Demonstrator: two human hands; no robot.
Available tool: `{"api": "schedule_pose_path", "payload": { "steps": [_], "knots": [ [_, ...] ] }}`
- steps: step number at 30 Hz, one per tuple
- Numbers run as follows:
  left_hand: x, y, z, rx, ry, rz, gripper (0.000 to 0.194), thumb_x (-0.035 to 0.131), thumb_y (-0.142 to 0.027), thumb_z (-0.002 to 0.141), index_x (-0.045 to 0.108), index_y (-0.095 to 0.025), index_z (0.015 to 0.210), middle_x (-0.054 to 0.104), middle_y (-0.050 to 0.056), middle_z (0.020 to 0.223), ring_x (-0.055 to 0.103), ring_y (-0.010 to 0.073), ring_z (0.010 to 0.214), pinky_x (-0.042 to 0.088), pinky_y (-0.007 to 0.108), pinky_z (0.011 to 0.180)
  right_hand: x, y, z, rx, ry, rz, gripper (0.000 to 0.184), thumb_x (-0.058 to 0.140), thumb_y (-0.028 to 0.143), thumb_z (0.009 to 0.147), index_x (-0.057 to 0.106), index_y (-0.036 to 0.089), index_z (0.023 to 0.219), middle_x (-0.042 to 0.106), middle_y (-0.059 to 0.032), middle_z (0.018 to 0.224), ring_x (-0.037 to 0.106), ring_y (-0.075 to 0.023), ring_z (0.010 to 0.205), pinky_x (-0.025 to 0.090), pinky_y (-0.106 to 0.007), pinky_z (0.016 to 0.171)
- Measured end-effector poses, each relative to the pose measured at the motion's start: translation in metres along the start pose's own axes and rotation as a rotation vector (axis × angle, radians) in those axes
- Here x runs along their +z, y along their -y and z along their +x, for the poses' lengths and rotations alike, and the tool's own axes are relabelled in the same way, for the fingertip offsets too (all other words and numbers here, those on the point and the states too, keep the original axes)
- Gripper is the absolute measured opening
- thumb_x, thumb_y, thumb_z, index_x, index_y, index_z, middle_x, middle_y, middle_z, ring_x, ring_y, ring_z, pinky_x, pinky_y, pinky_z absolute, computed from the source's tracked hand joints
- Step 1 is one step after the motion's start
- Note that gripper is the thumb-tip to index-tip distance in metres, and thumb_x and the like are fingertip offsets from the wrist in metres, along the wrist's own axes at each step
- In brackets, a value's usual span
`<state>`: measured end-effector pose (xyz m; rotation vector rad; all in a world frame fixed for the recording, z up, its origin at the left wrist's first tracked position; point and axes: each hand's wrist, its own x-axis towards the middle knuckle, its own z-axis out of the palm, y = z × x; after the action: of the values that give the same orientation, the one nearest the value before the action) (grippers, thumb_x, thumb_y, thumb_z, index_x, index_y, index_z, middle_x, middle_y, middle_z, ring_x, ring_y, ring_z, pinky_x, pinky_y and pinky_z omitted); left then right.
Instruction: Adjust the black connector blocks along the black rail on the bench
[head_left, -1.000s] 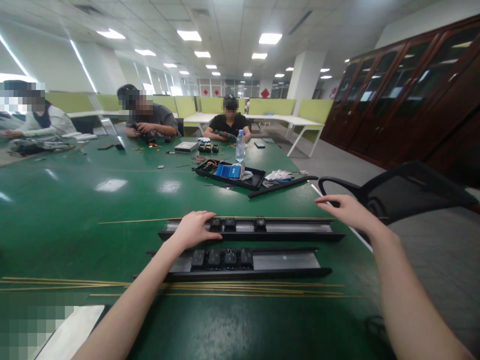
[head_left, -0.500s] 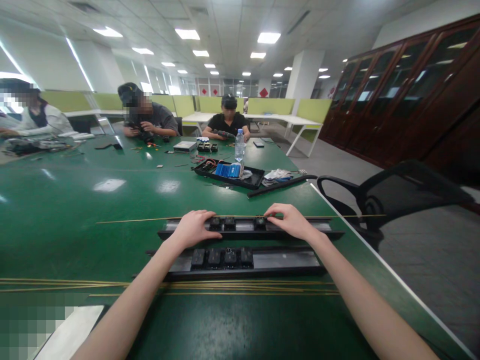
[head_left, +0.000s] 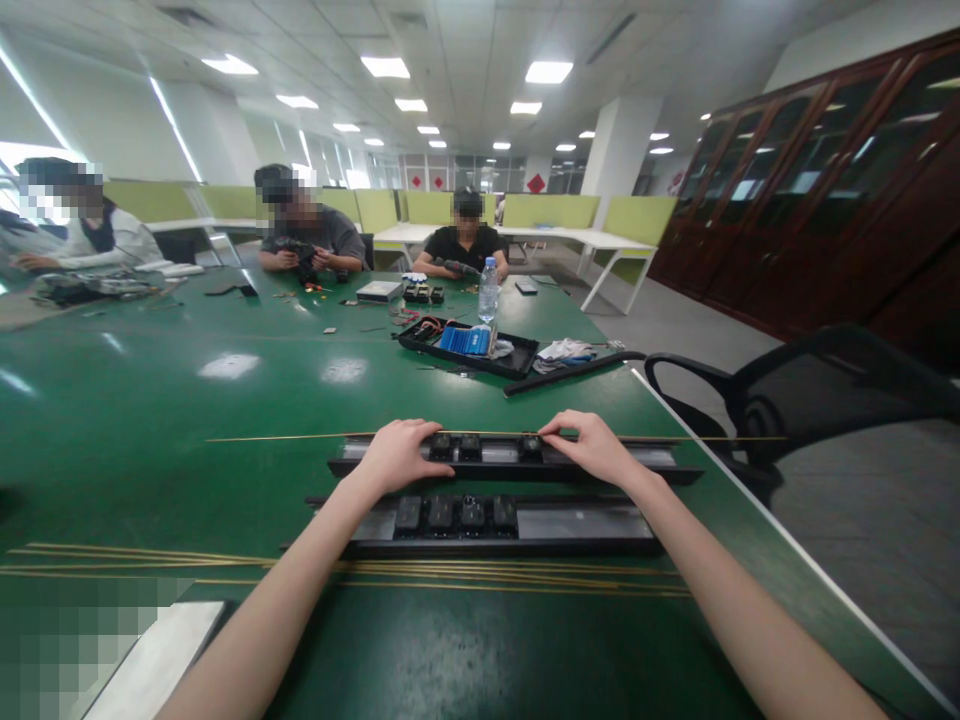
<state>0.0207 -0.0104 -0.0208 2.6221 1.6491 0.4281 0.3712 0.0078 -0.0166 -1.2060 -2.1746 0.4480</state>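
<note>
Rail (head_left: 495, 471), black-walled with a bright metal floor, lies lengthwise on the green table (head_left: 247, 400); I take it as the reference for every position below. Three black blocks (head_left: 469, 447) sit in it: two close together left of its middle, one apart near its middle. A thin rod (head_left: 285, 437) runs along its back edge and extends past both ends.

Left hand (head_left: 397, 455): on my feed it lies across the left part of the rail, fingers at the back edge, thumb along the front wall, spread apart. I cannot tell whether they squeeze.

Right hand (head_left: 589, 445): it is over the right half of the rail. Thumb and index finger pinch the thin rod just beside the lone block.

On the near side of the rail I see a second rail (head_left: 585, 523), roughly parallel, carrying four more blocks (head_left: 441, 515) in a row. Nearer than that lie several loose rods (head_left: 487, 568).

Beyond the rail, well apart from it, are a black tray (head_left: 525, 362), a bottle (head_left: 488, 290) and a crumpled cloth (head_left: 562, 355). Right of the rail stands a chair (head_left: 840, 390).
</note>
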Motion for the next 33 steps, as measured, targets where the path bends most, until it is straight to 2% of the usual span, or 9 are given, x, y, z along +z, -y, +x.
{"api": "schedule_pose_path", "payload": {
  "steps": [12,20,33],
  "knots": [
    [-0.0002,-0.0006,0.0004,-0.017,0.007,0.001,0.075,0.068,-0.074,0.074,0.067,-0.019,0.125,0.072,0.012,0.125,0.068,0.032,0.111,0.051,0.04,0.098,0.0042,-0.0031,-0.0005,-0.016,-0.024,0.014,0.014,0.063,0.027,0.089,0.075,0.022,0.088,0.076,-0.0043,0.092,0.069,-0.0208,0.088,0.051,-0.034,0.083],
    [-0.0007,-0.0011,-0.001,-0.009,-0.007,0.028,0.073,0.069,-0.073,0.074,0.068,-0.02,0.123,0.074,0.012,0.117,0.069,0.0326,0.107,0.052,0.04,0.093,0.004,-0.0007,0.0013,-0.038,-0.021,-0.044,0.012,0.064,0.027,0.088,0.075,0.022,0.085,0.076,-0.0037,0.09,0.068,-0.0209,0.087,0.05,-0.034,0.083],
    [0.0041,0.002,0.0004,0.0,-0.003,0.0,0.078,0.067,-0.077,0.073,0.067,-0.02,0.126,0.073,0.012,0.121,0.068,0.0327,0.108,0.051,0.042,0.096,0.0069,-0.0034,-0.0032,0.012,-0.037,0.031,0.015,0.063,0.028,0.088,0.076,0.021,0.088,0.077,-0.0046,0.092,0.069,-0.0213,0.089,0.051,-0.034,0.083]
  ]
}}
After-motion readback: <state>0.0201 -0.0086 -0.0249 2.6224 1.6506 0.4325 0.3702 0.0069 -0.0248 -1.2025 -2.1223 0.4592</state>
